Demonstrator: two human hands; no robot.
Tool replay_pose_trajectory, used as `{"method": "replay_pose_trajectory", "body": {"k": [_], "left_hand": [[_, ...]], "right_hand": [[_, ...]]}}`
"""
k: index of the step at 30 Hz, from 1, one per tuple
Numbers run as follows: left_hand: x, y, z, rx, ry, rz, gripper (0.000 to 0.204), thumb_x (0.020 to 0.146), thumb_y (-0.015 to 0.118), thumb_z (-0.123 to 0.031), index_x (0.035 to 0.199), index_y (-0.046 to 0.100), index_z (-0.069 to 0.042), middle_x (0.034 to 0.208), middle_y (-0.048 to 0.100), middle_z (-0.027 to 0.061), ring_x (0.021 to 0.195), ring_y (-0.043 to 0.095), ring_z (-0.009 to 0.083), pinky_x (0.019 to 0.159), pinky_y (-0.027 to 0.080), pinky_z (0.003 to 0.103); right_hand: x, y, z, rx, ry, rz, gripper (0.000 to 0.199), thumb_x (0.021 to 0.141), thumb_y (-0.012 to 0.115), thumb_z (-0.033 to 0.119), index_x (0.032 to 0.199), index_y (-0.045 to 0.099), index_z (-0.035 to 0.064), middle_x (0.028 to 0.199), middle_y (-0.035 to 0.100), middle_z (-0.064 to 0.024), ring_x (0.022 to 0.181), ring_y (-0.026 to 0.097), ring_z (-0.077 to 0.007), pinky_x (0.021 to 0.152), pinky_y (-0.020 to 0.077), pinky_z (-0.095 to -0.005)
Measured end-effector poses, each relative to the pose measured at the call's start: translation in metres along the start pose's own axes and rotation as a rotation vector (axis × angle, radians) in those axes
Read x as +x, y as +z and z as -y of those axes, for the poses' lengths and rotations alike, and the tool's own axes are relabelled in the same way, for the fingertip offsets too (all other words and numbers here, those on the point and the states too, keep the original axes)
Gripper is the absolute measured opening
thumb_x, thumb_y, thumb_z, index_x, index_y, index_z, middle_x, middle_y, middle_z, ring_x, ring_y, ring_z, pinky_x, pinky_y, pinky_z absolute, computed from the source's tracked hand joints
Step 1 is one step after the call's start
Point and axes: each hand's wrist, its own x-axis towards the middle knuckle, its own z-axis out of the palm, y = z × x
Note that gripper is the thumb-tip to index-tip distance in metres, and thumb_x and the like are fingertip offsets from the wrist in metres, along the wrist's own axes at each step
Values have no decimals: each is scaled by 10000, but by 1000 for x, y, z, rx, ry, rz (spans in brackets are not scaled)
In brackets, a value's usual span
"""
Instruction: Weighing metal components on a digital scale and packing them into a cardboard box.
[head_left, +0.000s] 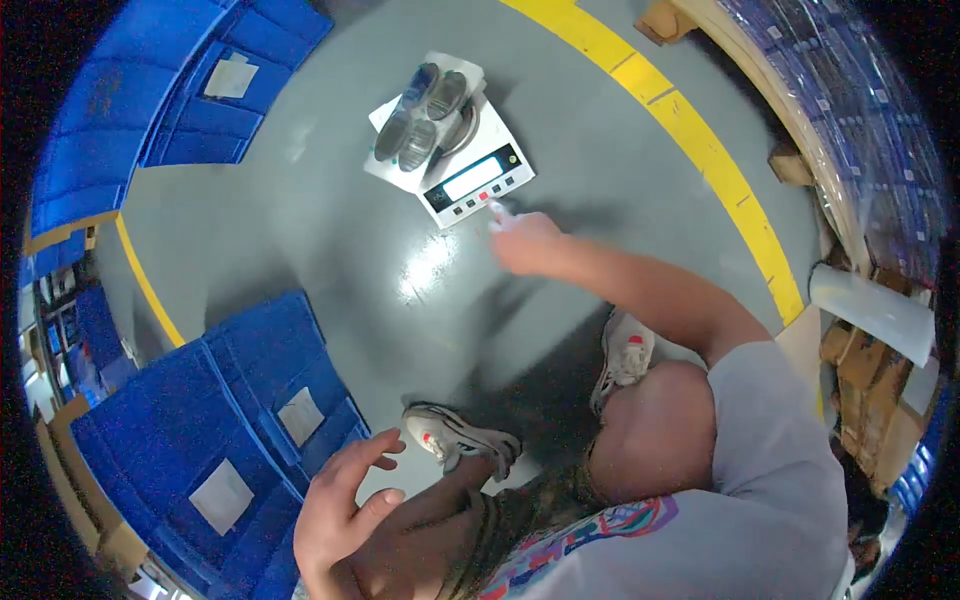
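Observation:
A white digital scale [515, 187] with a lit display stands on the grey floor. On its plate rests a pale, clear-looking tray [385, 172] holding several dark, see-through oval pieces [416, 146], whose kind I cannot make out. My right hand [525, 242] reaches to the scale's front edge. Its index finger points at the row of buttons by the red button [484, 196], and I cannot tell whether it touches. The other fingers are curled in, with nothing seen in them. My left hand [345, 500] hovers over my left leg, open and holding nothing, its fingers spread.
Blue bins [215, 400] with paper labels stand at the left, and more blue bins [110, 110] at the far left. A yellow line [700, 145] curves along the right. Beyond it, wrapped stock stands on a wooden pallet [790, 163]. Brown cardboard [865, 370] lies at the right.

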Motion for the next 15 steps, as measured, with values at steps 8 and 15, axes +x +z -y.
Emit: {"method": "replay_pose_trajectory", "body": {"k": [8, 15], "left_hand": [[3, -1, 0, -17, 2, 21, 507, 844, 599, -256, 1242, 462, 25, 1112, 591, 156, 955, 594, 241, 857, 454, 354], [11, -1, -13, -2, -68, 26, 497, 841, 585, -190, 1269, 445, 19, 1137, 583, 149, 1003, 575, 221, 897, 427, 336]], "right_hand": [[-14, 27, -36, 39, 215, -191, 242, 763, 546, 111, 979, 516, 8, 1452, 203, -199, 805, 631, -310, 717, 505, -433], [-10, 23, -44, 9, 135, -177, 257, 749, 527, 76, 993, 540, -6, 1459, 193, -199, 737, 643, -319, 679, 514, -432]]}}
